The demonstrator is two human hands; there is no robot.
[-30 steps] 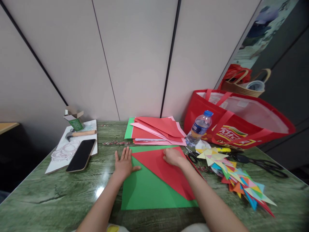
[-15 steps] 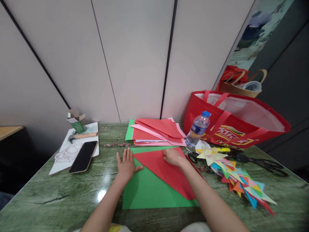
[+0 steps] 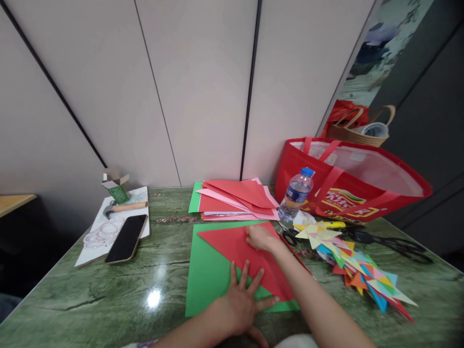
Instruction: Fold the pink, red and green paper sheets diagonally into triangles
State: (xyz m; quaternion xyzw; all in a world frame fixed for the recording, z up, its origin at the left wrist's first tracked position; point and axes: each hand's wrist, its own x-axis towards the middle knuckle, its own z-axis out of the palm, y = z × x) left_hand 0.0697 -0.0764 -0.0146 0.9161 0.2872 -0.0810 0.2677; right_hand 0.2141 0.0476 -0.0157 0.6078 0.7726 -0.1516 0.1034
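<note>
A red sheet of paper [image 3: 226, 244], folded to a triangle, lies on a green sheet [image 3: 205, 278] on the table. My right hand [image 3: 259, 238] is curled into a fist and rests on the red paper near its far edge; its fingertips are mostly hidden, and nothing shows in it. Spread wide, my left hand [image 3: 241, 302] lies nearer to me, over the near part of the green sheet, its fingertips reaching the slanted edge of the red paper. My right forearm covers part of the red paper's right side.
Stacked coloured paper [image 3: 239, 195] lies by the wall. To the right are a water bottle [image 3: 297, 195], a red bag [image 3: 329, 181], small scissors [image 3: 289, 236], larger black scissors [image 3: 395, 242] and folded paper pieces [image 3: 362, 266]. A phone [image 3: 126, 238], hammer [image 3: 126, 207] and box [image 3: 118, 188] sit left.
My left hand has moved from the green sheet's far left corner to the right and toward me. My right hand stays in place on the red paper.
</note>
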